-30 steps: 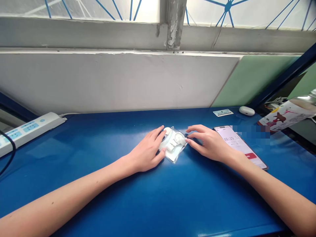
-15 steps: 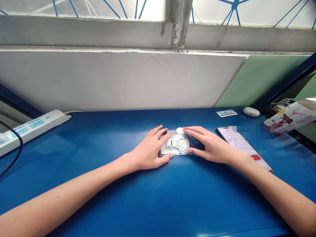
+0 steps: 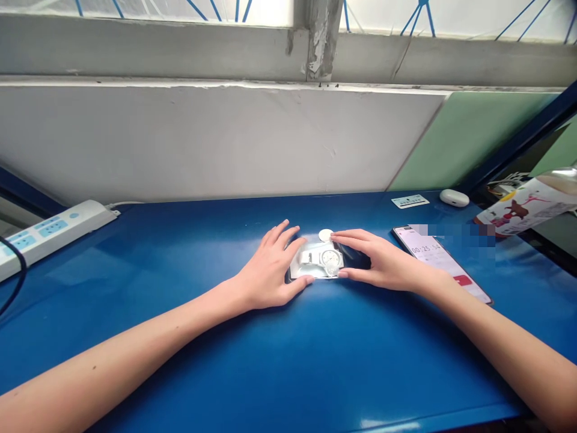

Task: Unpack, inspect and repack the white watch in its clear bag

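A light-coloured wristwatch (image 3: 330,258) with a round dial lies in a clear plastic bag (image 3: 319,274) on the blue table. At the left end of the bag is my left hand (image 3: 270,267), fingers spread and the thumb by the bag's near edge. On the other side, my right hand (image 3: 383,258) curves around the bag's right end with thumb and fingers apart. Its fingertips come close to a white round disc (image 3: 325,235) at the bag's far edge; whether they touch it I cannot tell.
A phone (image 3: 444,264) showing a running timer lies right of my right hand. Behind it are a small card (image 3: 410,201) and a white earbud case (image 3: 454,198). A labelled bottle (image 3: 525,207) is at the right, a power strip (image 3: 54,231) at the left, and a wall (image 3: 202,144) behind.
The view has shifted slightly, so everything sits a little higher and further left. My left fingers are spread a bit wider at the bag. The watch stays between my hands.
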### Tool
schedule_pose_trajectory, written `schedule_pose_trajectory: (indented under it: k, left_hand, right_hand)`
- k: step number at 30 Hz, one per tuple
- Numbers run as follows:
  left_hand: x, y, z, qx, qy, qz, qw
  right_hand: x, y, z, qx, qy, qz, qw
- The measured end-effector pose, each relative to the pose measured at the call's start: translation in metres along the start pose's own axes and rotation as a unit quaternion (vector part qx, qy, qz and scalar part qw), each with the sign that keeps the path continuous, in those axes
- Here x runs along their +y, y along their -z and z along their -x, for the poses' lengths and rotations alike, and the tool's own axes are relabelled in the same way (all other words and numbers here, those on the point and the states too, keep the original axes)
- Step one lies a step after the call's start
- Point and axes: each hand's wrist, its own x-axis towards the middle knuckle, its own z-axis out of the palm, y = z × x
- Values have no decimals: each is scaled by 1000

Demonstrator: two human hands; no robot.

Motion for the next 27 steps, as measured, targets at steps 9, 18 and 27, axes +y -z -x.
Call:
schedule_pose_trajectory:
  k: [9, 18, 27]
  left_hand:
    - [2, 0, -1, 20, 16, -8, 1000]
    - [0, -1, 0, 4, 21, 12, 1000]
    - [-1, -2, 0, -1, 33, 19, 999]
  right_hand:
    - [0, -3, 0, 10, -6, -20, 1000]
    - [-2, -3, 0, -3, -10, -10, 1000]
    - [-5, -2, 0, 2, 2, -8, 1000]
